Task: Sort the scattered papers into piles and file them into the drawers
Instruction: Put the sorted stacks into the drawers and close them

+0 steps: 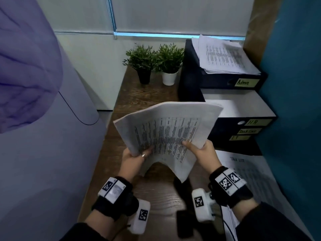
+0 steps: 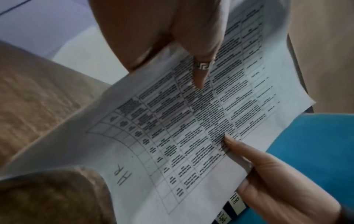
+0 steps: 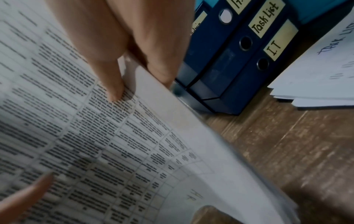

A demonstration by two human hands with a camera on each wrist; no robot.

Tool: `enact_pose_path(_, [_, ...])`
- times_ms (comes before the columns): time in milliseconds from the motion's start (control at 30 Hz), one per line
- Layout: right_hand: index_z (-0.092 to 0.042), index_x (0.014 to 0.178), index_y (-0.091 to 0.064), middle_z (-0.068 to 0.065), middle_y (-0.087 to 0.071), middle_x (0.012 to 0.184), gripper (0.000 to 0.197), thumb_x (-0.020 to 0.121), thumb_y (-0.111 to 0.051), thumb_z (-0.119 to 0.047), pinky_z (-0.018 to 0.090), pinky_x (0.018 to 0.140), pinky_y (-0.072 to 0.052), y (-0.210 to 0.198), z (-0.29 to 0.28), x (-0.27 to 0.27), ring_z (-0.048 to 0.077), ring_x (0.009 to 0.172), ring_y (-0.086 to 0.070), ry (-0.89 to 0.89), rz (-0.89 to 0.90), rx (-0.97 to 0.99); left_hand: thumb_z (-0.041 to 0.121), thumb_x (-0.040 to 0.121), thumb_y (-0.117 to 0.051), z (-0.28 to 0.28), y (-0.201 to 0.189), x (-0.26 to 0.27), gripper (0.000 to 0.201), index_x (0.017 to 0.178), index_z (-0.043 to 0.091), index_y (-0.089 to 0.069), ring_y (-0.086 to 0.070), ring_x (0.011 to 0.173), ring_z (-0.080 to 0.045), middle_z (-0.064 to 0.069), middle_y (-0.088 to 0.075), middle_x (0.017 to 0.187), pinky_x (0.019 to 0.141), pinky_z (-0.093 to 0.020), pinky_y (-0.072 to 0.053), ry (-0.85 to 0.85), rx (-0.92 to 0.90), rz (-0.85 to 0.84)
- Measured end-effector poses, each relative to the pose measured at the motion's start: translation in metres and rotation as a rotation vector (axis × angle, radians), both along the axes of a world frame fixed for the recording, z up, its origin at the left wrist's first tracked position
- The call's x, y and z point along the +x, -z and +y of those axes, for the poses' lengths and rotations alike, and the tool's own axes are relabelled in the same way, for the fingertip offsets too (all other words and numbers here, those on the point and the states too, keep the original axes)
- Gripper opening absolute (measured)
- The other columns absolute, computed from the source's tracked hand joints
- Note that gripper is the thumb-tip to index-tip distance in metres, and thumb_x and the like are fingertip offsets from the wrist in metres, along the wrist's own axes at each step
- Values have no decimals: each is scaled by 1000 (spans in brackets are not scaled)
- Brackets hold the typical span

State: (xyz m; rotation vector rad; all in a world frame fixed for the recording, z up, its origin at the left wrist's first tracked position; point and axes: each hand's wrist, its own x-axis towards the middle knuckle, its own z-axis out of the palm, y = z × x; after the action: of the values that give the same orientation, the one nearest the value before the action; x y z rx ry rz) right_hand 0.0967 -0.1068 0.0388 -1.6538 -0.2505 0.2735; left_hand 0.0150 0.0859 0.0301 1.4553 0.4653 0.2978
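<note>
I hold a thick stack of printed papers (image 1: pixel 166 129) above the wooden table (image 1: pixel 156 193), bowed upward between both hands. Its top sheet (image 2: pixel 182 136) carries a table of text and the handwritten letters "HR". My left hand (image 1: pixel 137 157) grips the stack's left edge, thumb on top, a ring on one finger. My right hand (image 1: pixel 199 150) pinches the right edge, thumb (image 3: pixel 113 84) pressed on the print. Dark blue box files (image 1: pixel 241 129) lie stacked at the right, labelled Admin, HR, Task List (image 3: pixel 265 19) and IT (image 3: pixel 275 45).
A loose pile of papers (image 1: pixel 225 56) lies on the Admin file (image 1: pixel 243 82). More sheets headed "Task List" (image 1: pixel 246 171) lie on the table at the right. Two potted plants (image 1: pixel 154 61) stand at the table's back. A pale surface (image 1: pixel 43 153) borders the left, a teal panel (image 1: pixel 295 101) the right.
</note>
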Motion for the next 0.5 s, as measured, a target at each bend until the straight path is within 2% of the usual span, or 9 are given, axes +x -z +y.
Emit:
enact_pose_path(67, [-19, 102, -61, -7, -67, 99, 27, 80, -67, -5, 30, 91, -52, 0, 1, -1, -4, 87, -64, -14, 16, -72, 0, 83, -63, 0, -2, -1, 20, 97, 15, -61, -62, 86, 0, 8, -64, 94, 77, -17, -46, 3, 31, 55])
enact_pose_path(167, [-18, 124, -44, 4, -54, 126, 66, 69, -78, -6, 43, 105, -42, -6, -2, 1, 15, 115, -53, 155, -56, -139, 10, 86, -62, 17, -5, 2, 14, 100, 7, -61, -61, 98, -22, -4, -62, 95, 78, -25, -42, -26, 221, 136])
enact_pose_path(233, [-21, 136, -33, 2, -38, 136, 89, 63, -83, -12, 34, 112, -30, -28, -8, 9, 9, 125, -37, 343, -300, -217, 15, 88, -61, 32, -16, 2, 15, 96, 4, -64, -63, 92, -25, -7, -63, 87, 70, -24, -45, 22, 475, 154])
enact_pose_path(300, [-20, 142, -27, 5, -31, 141, 97, 62, -83, -17, 17, 112, -19, -63, -9, 12, 2, 126, -26, 350, -575, -310, -1, 86, -55, 38, -35, 3, 14, 94, 6, -64, -59, 80, -20, -3, -60, 82, 60, -9, -39, 132, 702, 113])
enact_pose_path(367, [-28, 139, -29, -2, -34, 141, 92, 64, -82, -19, 8, 108, -19, -99, -3, 13, -1, 126, -27, 136, -664, -385, -16, 77, -45, 35, -56, 3, 48, 105, 16, -67, -54, 78, -7, 4, -63, 87, 60, 0, -35, 267, 850, 48])
enact_pose_path(400, [-32, 133, -38, -7, -43, 135, 80, 66, -80, -18, 12, 106, -27, -108, -1, 16, 0, 124, -36, -10, -623, -433, -15, 74, -44, 34, -62, 4, 58, 108, 25, -67, -55, 83, -5, 7, -66, 93, 67, -5, -43, 318, 909, 19])
enact_pose_path(433, [-32, 122, -50, -8, -54, 126, 62, 69, -78, -17, 18, 101, -37, -115, 1, 17, 3, 116, -49, -143, -556, -489, -11, 72, -46, 36, -66, 4, 61, 109, 34, -65, -59, 90, -6, 9, -70, 99, 74, -19, -51, 346, 958, 2])
enact_pose_path(467, [-28, 108, -62, -5, -65, 112, 41, 71, -76, -18, 24, 92, -45, -116, 1, 21, 7, 103, -60, -226, -480, -533, -4, 72, -49, 42, -66, 2, 59, 108, 41, -63, -61, 95, -11, 8, -71, 102, 76, -31, -54, 347, 988, 22])
enact_pose_path(500, [-19, 96, -69, -1, -71, 101, 25, 72, -76, -19, 28, 85, -49, -114, -1, 27, 11, 92, -65, -244, -414, -534, 5, 72, -54, 49, -65, 0, 52, 107, 43, -63, -63, 97, -15, 7, -71, 101, 75, -36, -54, 322, 1017, 71])
